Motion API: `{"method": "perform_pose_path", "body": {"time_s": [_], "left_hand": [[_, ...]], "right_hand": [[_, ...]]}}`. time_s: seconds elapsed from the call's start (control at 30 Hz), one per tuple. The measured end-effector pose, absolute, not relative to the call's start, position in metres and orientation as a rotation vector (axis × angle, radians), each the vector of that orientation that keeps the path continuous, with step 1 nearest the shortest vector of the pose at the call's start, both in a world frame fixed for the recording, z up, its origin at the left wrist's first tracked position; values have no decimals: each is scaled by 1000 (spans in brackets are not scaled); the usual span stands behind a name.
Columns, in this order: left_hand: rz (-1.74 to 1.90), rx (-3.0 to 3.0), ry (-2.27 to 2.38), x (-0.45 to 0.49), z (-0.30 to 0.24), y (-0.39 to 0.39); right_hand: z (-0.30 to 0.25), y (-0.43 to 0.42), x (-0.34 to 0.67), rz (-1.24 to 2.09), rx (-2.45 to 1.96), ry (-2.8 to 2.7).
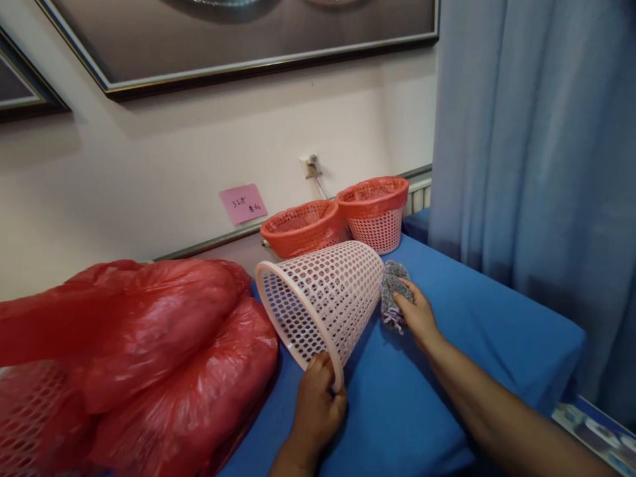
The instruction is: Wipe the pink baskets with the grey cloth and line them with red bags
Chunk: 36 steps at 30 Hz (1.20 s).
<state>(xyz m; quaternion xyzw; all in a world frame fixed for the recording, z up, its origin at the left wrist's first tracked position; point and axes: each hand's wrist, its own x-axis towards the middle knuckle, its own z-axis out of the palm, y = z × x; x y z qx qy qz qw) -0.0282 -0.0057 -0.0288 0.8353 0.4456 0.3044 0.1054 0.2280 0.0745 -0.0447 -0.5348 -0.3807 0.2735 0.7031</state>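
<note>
A pale pink perforated plastic wastebasket (342, 285) lies tilted on its side above the blue-covered table, its mouth facing left toward me. My left hand (318, 404) grips its rim at the near lower edge, fingers inside and thumb outside. At the basket's base, my right hand (415, 311) is closed on a grey fuzzy cloth (394, 285) with a light purple fringe. The cloth is against or very close to the bottom of the basket; whether it touches I cannot tell.
Two baskets with red liners, one on the left (301, 228) and one on the right (375, 212), stand by the wall. Red plastic bags (173, 344) heap up at left. A pink note (243, 204) and a socket (311, 167) are on the wall. A blue curtain (527, 146) hangs at right.
</note>
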Motion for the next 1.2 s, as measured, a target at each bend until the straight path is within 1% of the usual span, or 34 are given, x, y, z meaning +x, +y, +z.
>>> {"method": "perform_pose_path", "body": {"time_s": [0.1, 0.2, 0.27, 0.33, 0.4, 0.5, 0.57, 0.63, 0.73, 0.87, 0.97, 1.2], "left_hand": [[823, 2472, 1388, -27, -33, -3], [821, 2460, 1422, -27, -33, -1], [829, 2459, 1424, -27, -31, -1], [813, 2479, 1427, -29, -30, 0], [784, 2495, 1463, -30, -31, 2], [751, 2486, 1545, -31, -34, 5], [718, 2476, 1580, -31, -36, 6], [677, 2469, 1612, -30, -37, 7], [627, 2457, 1649, -29, -37, 6], [597, 2465, 1606, -29, -35, 6], [677, 2450, 1554, -28, -32, 5], [1143, 2328, 1258, -25, -28, -5]], "right_hand": [[-41, 55, 220, 473, -1113, -1111], [-39, 17, 199, 271, -791, -1558], [-39, 0, 187, 215, -583, -1728], [-41, -2, 182, 242, -559, -1734], [-45, 12, 185, 317, -749, -1558], [-51, 46, 201, 465, -1098, -1134], [-53, 65, 213, 544, -1184, -971], [-52, 71, 221, 562, -1198, -926], [-48, 54, 218, 445, -1117, -1108], [-39, 15, 199, 249, -717, -1625], [-34, 1, 192, 217, -581, -1756], [-32, -1, 191, 160, -543, -1860]]}}
